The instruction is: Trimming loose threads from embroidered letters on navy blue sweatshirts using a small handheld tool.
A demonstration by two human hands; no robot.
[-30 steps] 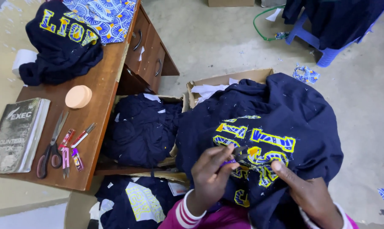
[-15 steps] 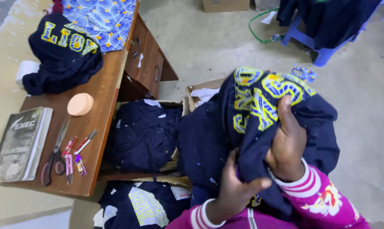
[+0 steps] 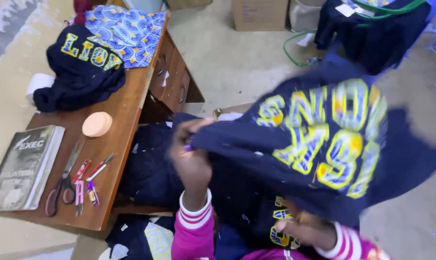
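We had the navy sweatshirt [image 3: 324,144] lifted and spread mid-air, yellow-and-blue lettering facing the camera, filling the frame from centre out to 3 o'clock; motion blur on it, so we judged the step as turning or shaking the garment out, roughly mid-handling. Left hand [image 3: 191,156] was raised at centre, forearm in a pink striped cuff pointing up toward 12 o'clock, fingers [image 3: 182,139] closed on the sweatshirt's near edge, pinching the cloth. Right hand [image 3: 304,228] sat low at about 5 o'clock, under the hanging fabric, partly covered; it looked to be bunching cloth, but we couldn't tell whether the fingers were clamped or just resting against it. Our judgement: the next move needed both hands holding opposite edges with even tension so the garment opens flat rather than twisting, and the right hand needed a clearer grip first. Wooden table [image 3: 117,159] ran from 9 to 11 o'clock: scissors [image 3: 64,180] and small red clippers [image 3: 85,185] near its front edge, a round peach pad [image 3: 97,124] above them, a book [image 3: 23,166] at 9 o'clock, another lettered navy garment [image 3: 78,67] and blue patterned cloth [image 3: 124,31] at 11 o'clock. More dark garments lay in a pile [image 3: 150,168] beside the table, below the left hand.
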